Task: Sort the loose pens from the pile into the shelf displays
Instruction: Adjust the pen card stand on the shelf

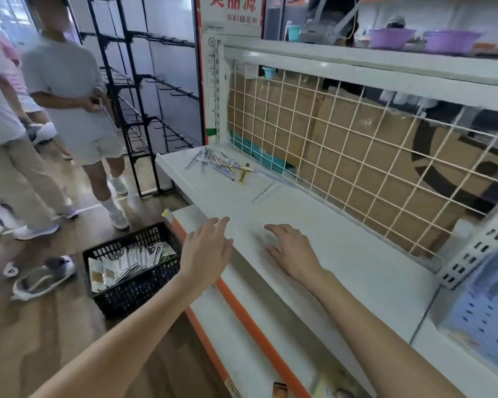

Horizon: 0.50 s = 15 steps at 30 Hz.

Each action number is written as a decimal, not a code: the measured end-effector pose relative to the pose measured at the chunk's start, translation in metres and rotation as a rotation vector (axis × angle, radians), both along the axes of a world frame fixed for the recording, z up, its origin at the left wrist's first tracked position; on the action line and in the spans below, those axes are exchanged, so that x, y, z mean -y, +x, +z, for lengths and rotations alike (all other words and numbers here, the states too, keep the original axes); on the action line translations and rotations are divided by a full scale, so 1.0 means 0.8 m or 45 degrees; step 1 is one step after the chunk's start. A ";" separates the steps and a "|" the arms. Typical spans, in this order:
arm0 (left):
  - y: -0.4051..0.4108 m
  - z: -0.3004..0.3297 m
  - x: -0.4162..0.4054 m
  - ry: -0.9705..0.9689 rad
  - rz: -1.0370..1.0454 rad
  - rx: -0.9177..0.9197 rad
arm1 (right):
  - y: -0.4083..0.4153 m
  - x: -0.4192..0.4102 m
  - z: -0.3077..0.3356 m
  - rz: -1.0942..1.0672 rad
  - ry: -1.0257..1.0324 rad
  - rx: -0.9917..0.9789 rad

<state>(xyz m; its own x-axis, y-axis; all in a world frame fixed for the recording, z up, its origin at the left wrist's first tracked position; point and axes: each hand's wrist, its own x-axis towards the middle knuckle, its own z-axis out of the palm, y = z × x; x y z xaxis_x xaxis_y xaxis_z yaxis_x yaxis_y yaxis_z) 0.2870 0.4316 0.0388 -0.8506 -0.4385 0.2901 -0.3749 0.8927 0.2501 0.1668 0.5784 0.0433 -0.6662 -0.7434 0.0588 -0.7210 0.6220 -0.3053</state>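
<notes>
A small pile of loose pens lies at the far left end of a white shelf, with a yellow-and-brown piece beside it and a single pale pen lying nearer me. My left hand hovers over the shelf's front edge, fingers straight and empty. My right hand is over the shelf surface, fingers relaxed, holding nothing. Both hands are well short of the pile.
A cream wire grid backs the shelf, with cardboard boxes behind it. A black basket of packaged goods sits on the floor at the left. Two people stand beside a black hook rack. A lower orange-edged shelf juts out below.
</notes>
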 end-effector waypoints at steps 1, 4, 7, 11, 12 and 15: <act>-0.009 -0.005 0.008 0.022 0.006 0.004 | -0.014 0.011 -0.005 -0.017 -0.004 0.037; -0.044 -0.023 0.039 0.059 -0.028 0.053 | -0.063 0.045 -0.025 -0.092 -0.054 0.162; -0.093 -0.033 0.082 0.099 -0.080 0.099 | -0.116 0.086 -0.042 -0.206 -0.134 0.267; -0.170 -0.028 0.136 0.108 -0.101 0.163 | -0.181 0.139 -0.054 -0.362 -0.229 0.335; -0.189 -0.027 0.146 0.120 -0.097 0.170 | -0.194 0.151 -0.056 -0.405 -0.236 0.340; -0.245 -0.029 0.171 0.145 -0.102 0.184 | -0.228 0.181 -0.062 -0.507 -0.179 0.287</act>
